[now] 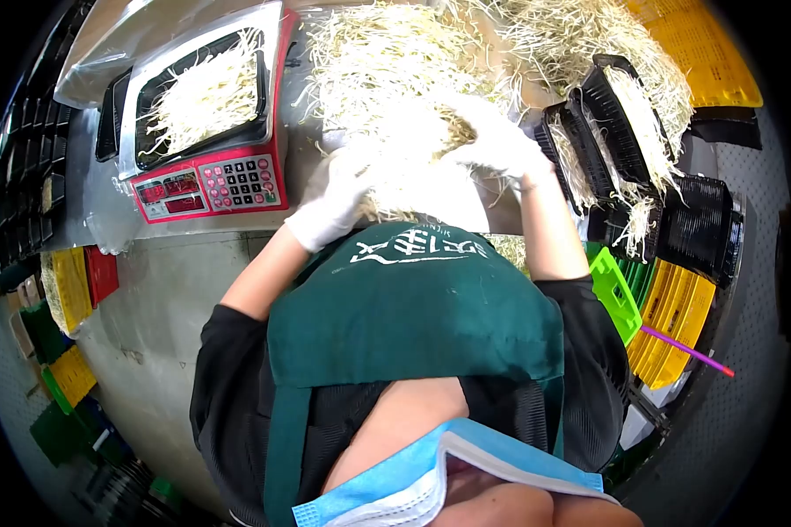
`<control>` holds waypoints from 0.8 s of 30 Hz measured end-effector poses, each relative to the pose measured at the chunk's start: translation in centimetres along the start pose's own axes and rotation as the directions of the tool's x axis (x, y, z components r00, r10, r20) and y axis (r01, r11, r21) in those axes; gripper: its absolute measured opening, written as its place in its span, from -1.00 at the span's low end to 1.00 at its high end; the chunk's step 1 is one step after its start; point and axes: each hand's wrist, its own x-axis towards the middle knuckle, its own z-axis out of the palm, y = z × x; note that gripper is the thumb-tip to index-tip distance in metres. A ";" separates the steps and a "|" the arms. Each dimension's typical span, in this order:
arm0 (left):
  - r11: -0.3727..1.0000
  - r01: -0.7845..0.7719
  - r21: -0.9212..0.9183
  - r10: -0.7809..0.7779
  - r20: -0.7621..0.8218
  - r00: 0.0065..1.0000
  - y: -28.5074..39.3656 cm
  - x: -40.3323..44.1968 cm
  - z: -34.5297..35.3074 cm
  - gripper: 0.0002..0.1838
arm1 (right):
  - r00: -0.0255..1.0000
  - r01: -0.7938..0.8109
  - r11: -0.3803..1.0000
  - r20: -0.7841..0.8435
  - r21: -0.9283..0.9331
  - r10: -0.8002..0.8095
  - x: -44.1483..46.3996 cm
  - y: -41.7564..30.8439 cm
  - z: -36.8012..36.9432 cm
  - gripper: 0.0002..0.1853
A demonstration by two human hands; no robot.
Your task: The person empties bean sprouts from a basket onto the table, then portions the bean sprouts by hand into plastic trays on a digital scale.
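Observation:
Bean sprouts (387,57) lie in a thick pile on the metal table in front of me. My left hand (338,189), in a white glove, rests at the near left side of the pile against the sprouts. Its fingers are curled and partly lost in glare. Across from it, my right hand (499,145), also gloved in white, touches the sprouts with fingers bent and apart from the thumb. Bright light washes out the sprouts between both hands. On the red scale (281,114) at the left sits a black tray (141,145) filled with sprouts (206,97).
Black trays with sprouts (628,132) stand tilted at the right, beside stacked black trays (699,224). Another sprout heap (589,44) lies behind them, near a yellow crate (703,53). Stacked black trays (26,184) line the far left. A green crate (615,294) is below right.

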 end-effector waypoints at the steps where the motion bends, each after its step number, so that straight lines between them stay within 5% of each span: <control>1: 0.993 -0.030 0.113 0.027 0.029 0.999 0.2 -0.6 -1.0 -0.28 | 1.000 0.001 1.000 0.004 0.002 -0.001 0.4 -0.1 -0.3 -0.15; 3: 0.991 0.061 0.121 -0.059 -0.018 0.998 0.3 -0.8 -1.2 -0.12 | 0.956 -0.268 0.930 -0.047 0.251 0.289 1.0 -0.7 -0.9 -0.10; 5: 0.975 0.179 -0.135 -0.182 -0.012 0.983 0.0 1.6 0.5 -0.26 | 0.964 -0.212 0.972 -0.139 0.097 0.225 1.5 -0.2 1.9 -0.10; 8: 0.997 -0.024 0.078 0.029 -0.057 0.998 -0.9 4.8 0.8 -0.33 | 0.998 -0.059 0.995 -0.028 -0.082 0.057 0.8 -3.4 5.9 -0.06; 11: 0.999 -0.004 -0.051 0.006 0.038 0.999 -3.0 5.3 2.1 -0.42 | 0.981 0.059 0.848 -0.126 -0.526 -0.146 -0.4 -5.5 7.0 -0.31; 16: 0.998 -0.009 -0.060 0.017 0.138 0.990 -4.7 7.6 3.0 -0.57 | 0.991 -0.132 0.928 -0.017 -0.349 0.134 0.7 -3.5 2.9 -0.26; 18: 0.998 -0.018 -0.053 0.027 0.173 0.985 -3.9 9.1 2.0 -0.61 | 0.990 -0.096 0.949 -0.131 -0.299 0.059 1.0 -3.0 2.3 -0.31; 20: 0.949 -0.210 -0.236 0.185 -0.125 0.975 -1.7 9.3 0.0 -0.64 | 0.970 -0.055 0.966 -0.241 -0.251 -0.008 0.8 -3.6 1.7 -0.36; 21: 0.948 -0.206 -0.243 0.181 -0.120 0.976 0.4 8.5 -1.5 -0.64 | 0.986 -0.005 0.971 -0.163 -0.241 -0.036 0.0 -4.8 1.5 -0.43; 23: 0.994 0.043 0.100 -0.070 0.281 0.957 4.0 6.9 -4.4 -0.61 | 0.996 0.079 0.964 -0.018 -0.255 -0.087 -1.6 -6.8 2.2 -0.50; 24: 0.973 0.205 0.104 -0.227 0.301 0.926 3.1 5.2 -3.0 -0.61 | 0.997 0.072 0.947 -0.008 -0.312 -0.078 -2.5 -7.3 3.7 -0.50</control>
